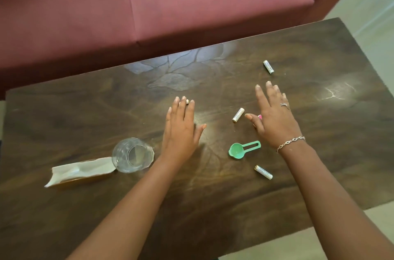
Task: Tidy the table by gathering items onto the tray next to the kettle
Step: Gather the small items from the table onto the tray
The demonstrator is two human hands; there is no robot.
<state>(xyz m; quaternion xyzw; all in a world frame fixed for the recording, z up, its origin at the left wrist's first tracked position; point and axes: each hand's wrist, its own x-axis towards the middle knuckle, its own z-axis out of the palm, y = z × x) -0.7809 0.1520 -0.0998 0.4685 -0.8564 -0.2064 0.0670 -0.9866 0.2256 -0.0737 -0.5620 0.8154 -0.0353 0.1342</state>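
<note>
Both hands hover flat over the dark wooden table (213,195) with fingers straight and hold nothing. My left hand (181,129) is at the centre; a white battery (187,101) peeks out beneath its fingertips. My right hand (270,114) partly covers a small pink object (259,117). A white battery (238,114) lies between the hands. Another battery (268,66) lies beyond my right hand, and a third (263,172) near the right forearm. A green measuring scoop (241,149) sits below my right hand. No tray or kettle is in view.
An empty clear glass (133,155) stands left of my left wrist. A white napkin on a thin orange holder (81,171) lies beside it. A maroon sofa (149,4) runs along the table's far edge. Pale floor (375,14) shows at right.
</note>
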